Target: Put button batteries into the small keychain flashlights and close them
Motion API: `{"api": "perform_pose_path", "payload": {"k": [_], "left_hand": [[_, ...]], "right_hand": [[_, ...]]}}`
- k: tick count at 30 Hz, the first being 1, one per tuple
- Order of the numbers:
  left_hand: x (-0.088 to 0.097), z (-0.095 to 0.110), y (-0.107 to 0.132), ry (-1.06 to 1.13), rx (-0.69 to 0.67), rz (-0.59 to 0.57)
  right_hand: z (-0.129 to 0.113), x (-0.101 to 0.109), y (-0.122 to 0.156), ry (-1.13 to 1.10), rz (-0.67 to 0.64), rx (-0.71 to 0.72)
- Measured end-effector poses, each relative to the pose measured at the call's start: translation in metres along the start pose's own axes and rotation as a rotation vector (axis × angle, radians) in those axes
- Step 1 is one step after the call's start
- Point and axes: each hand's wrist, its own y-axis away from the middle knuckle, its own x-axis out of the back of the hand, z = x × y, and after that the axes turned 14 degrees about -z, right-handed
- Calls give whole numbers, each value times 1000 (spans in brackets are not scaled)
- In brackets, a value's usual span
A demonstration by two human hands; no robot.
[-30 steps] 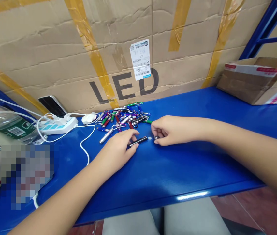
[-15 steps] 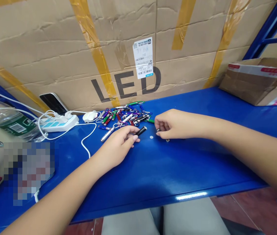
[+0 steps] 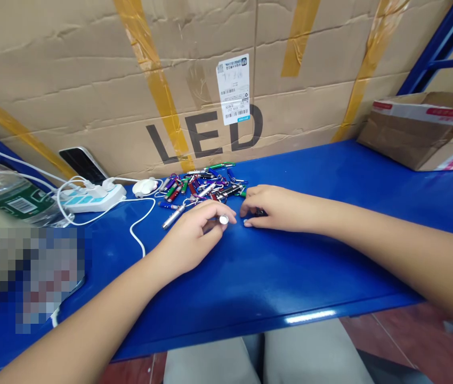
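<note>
My left hand (image 3: 192, 234) is closed on a small keychain flashlight (image 3: 224, 219), pinched between thumb and fingers. Its round silvery end faces me, and the hand hides most of its body. Just to the right, my right hand (image 3: 268, 207) is low over the blue table, with its fingers curled. Something black (image 3: 260, 212) shows in part beneath those fingers, too covered to name. Behind both hands lies a pile of keychain flashlights (image 3: 196, 186) in silver, green, red, blue and black. One silver flashlight (image 3: 174, 217) lies at the pile's near left edge.
A large cardboard box (image 3: 210, 53) stands behind the blue table (image 3: 270, 272). On the left are a white power strip (image 3: 98, 200) with cables, a phone (image 3: 82, 165), a plastic bottle (image 3: 22, 205) and a pixelated item (image 3: 46, 277). An open carton (image 3: 414, 128) sits at right.
The flashlight in my left hand has turned from sideways to end-on towards me. My right hand has moved slightly left, closer to it. The pale spot on the table between them no longer shows.
</note>
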Motion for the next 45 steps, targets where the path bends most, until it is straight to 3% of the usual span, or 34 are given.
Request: {"api": "perform_pose_path", "payload": {"k": [10,20,24,29,33,38,42,43,45], "left_hand": [[2,-1,-2,-45,29,-36],[2,-4,-2,-96,41,-25],[4,-4,-2,-139,62,-34],[6,-6,-1,-191,72,-43],[3,-4,0,-213,48,-57],[1,0,0,-202,66,-77],[3,1,0,-107,99,-59],[4,1,0,-87,103,-58],[5,1,1,-68,110,-57]], "right_hand": [[-6,2,-1,-70,-40,-61],[-8,6,-2,-163,-121,-229],[-9,6,0,-260,-19,-161],[-20,11,6,-631,169,-26],[-32,6,5,-773,216,76],[-40,-1,-1,-727,243,52],[-34,12,7,-610,332,-33],[-30,17,11,-521,299,-61],[-18,25,19,-310,94,-90]]}}
